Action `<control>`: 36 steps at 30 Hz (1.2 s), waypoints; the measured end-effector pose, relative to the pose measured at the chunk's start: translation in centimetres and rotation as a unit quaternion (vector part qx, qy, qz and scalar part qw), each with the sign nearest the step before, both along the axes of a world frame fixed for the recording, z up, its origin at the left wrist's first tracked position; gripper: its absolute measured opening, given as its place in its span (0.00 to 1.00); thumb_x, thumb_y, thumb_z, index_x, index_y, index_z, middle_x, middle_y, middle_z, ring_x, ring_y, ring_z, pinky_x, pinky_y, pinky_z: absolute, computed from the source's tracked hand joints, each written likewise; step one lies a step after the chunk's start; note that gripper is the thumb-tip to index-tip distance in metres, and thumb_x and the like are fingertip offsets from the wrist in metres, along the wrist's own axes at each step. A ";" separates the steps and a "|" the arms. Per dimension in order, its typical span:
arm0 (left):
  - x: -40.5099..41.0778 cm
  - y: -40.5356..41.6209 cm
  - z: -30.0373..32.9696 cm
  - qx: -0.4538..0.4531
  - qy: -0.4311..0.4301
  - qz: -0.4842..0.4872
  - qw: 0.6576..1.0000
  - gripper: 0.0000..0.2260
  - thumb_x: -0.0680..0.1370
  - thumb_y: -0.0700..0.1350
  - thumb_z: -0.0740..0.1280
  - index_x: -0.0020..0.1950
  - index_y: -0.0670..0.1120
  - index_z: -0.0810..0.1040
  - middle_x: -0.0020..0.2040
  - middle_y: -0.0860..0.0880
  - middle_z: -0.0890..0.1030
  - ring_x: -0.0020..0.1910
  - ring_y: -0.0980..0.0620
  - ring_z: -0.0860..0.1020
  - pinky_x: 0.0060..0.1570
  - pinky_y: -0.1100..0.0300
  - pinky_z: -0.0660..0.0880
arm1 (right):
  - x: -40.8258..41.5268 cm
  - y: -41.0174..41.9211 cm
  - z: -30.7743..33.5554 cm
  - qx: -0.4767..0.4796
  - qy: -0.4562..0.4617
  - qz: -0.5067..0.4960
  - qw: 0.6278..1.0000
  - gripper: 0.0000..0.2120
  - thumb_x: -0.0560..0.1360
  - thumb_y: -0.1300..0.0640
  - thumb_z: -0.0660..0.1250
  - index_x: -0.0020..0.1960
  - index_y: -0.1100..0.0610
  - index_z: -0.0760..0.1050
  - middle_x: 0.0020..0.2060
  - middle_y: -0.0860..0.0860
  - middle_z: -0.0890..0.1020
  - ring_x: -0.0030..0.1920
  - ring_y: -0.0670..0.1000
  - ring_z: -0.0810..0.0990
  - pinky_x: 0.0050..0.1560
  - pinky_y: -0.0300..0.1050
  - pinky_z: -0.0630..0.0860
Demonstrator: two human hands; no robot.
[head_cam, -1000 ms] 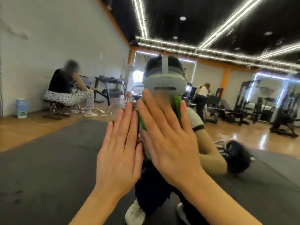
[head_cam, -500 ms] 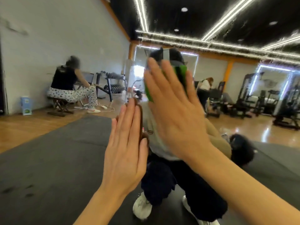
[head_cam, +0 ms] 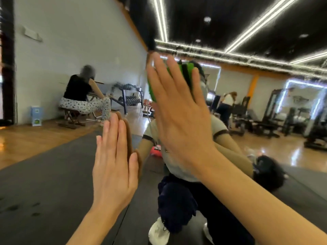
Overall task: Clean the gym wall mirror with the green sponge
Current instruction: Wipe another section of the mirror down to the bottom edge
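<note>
Left hand (head_cam: 113, 167): fingers straight, together, flat on the mirror (head_cam: 53, 174), holding nothing. Right hand (head_cam: 178, 117): fingers straight, pressing the green sponge (head_cam: 188, 71) against the mirror; sponge shows beyond its fingertips.

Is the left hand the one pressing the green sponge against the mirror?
No, the green sponge sits under the flat right hand; the left hand rests bare on the glass.
</note>
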State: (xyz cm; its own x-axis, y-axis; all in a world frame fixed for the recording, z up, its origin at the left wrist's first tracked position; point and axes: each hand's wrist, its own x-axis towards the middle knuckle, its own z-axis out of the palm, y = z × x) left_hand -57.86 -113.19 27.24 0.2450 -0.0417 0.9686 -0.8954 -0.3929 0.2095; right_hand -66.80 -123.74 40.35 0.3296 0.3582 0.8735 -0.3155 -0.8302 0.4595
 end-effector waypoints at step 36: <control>0.8 3.3 0.5 0.037 -0.022 -0.013 0.999 0.28 0.85 0.46 0.53 0.82 0.42 0.49 0.83 0.49 0.47 0.83 0.50 0.46 0.80 0.56 0.41 | -3.7 -2.2 -11.1 -0.127 0.176 -0.055 0.975 0.33 0.78 0.54 0.61 0.81 0.58 0.56 0.81 0.54 0.55 0.81 0.55 0.50 0.80 0.55 0.43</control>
